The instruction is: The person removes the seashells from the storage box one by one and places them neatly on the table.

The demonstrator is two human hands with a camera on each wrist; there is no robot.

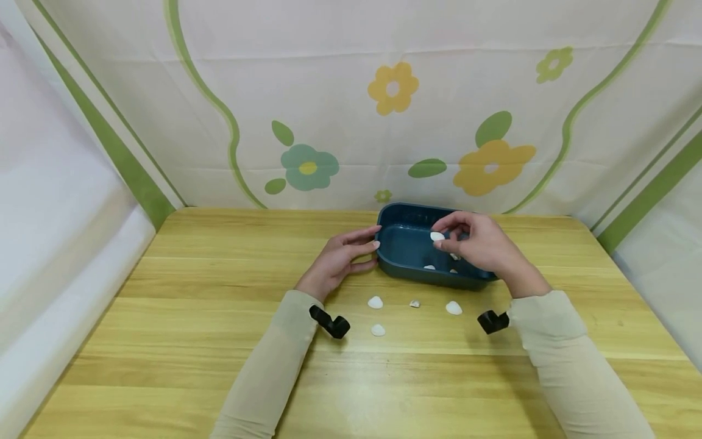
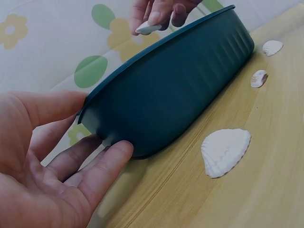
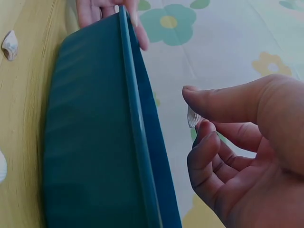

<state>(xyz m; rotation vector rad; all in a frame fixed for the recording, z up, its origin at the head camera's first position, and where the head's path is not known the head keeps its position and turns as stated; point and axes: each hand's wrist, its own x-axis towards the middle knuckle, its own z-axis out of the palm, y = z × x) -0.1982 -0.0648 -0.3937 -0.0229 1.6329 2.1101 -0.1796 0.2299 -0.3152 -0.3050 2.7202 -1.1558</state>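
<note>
A dark teal rectangular box [image 1: 406, 244] stands on the table near the patterned backdrop. My right hand [image 1: 482, 244] is over its opening and pinches a white seashell [image 1: 437, 236] between thumb and fingers. In the left wrist view this shell [image 2: 148, 28] shows above the box's rim. My left hand [image 1: 342, 256] touches the box's left end with fairly straight fingers, the thumb by the rim and other fingertips lower on the wall. A few small shells, one of them pale [image 1: 429, 267], lie inside the box, partly hidden by its front wall and my right hand.
In front of the box, several shells lie on the wooden table [image 1: 192, 335]: a white one [image 1: 375, 302], another white one [image 1: 378, 330] nearer me, a small brownish-white one [image 1: 415, 303] and a white one [image 1: 453, 307] to the right. A flowered cloth [image 1: 340, 79] hangs behind.
</note>
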